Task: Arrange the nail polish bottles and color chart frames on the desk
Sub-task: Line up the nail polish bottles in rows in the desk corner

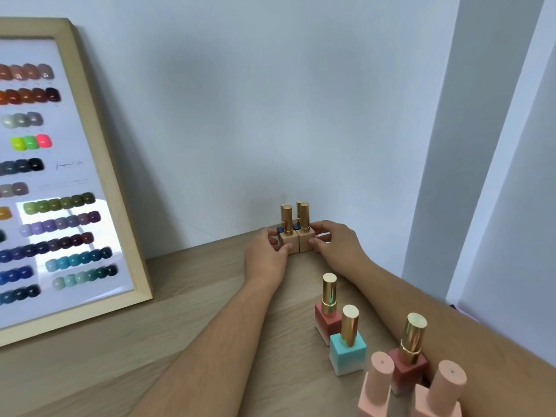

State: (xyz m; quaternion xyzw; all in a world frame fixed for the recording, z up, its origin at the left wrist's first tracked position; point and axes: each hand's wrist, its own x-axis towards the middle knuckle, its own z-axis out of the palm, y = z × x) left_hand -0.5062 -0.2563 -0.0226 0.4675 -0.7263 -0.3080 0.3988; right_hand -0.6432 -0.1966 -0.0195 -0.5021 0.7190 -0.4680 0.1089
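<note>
Two beige nail polish bottles (298, 240) with gold caps stand side by side near the wall, with two dark blue bottles (296, 226) mostly hidden behind them. My left hand (266, 252) presses the left beige bottle and my right hand (337, 240) presses the right one, squeezing the group together. Closer to me stand a coral bottle (326, 316), a turquoise bottle (347, 352), a dark red bottle (407, 367) and two pink bottles (376, 392). A wooden color chart frame (99, 164) leans against the wall at left.
The wooden desk (195, 296) runs to a pale wall behind. A wall corner rises at right, close to my right forearm. Bare desk surface lies between the frame and the bottles.
</note>
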